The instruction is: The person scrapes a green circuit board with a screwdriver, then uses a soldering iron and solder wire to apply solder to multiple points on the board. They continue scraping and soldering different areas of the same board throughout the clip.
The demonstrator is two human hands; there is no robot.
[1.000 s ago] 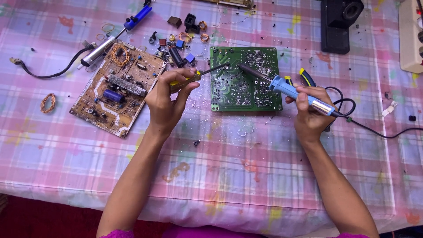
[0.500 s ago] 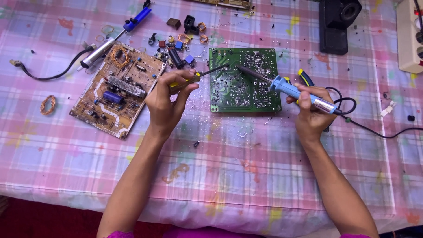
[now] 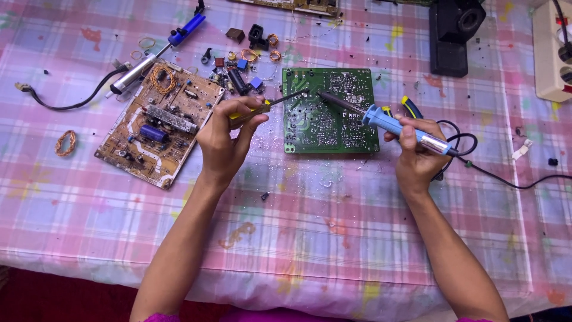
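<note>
Green rectangular circuit board (image 3: 329,113) lay solder-side up on the pink checked bench (image 3: 298,226), between both hands. Right hand (image 3: 417,156), just right of the board, wrapped shut around a blue-handled soldering iron (image 3: 393,124), long axis slanting up-left, tip on the board's upper middle. Left hand (image 3: 225,138), just left of the board, pinched a yellow-handled thin metal tool (image 3: 268,105), point reaching the board's upper left. Both tips nearly met. Brown component-laden board (image 3: 159,128) lay farther left.
</note>
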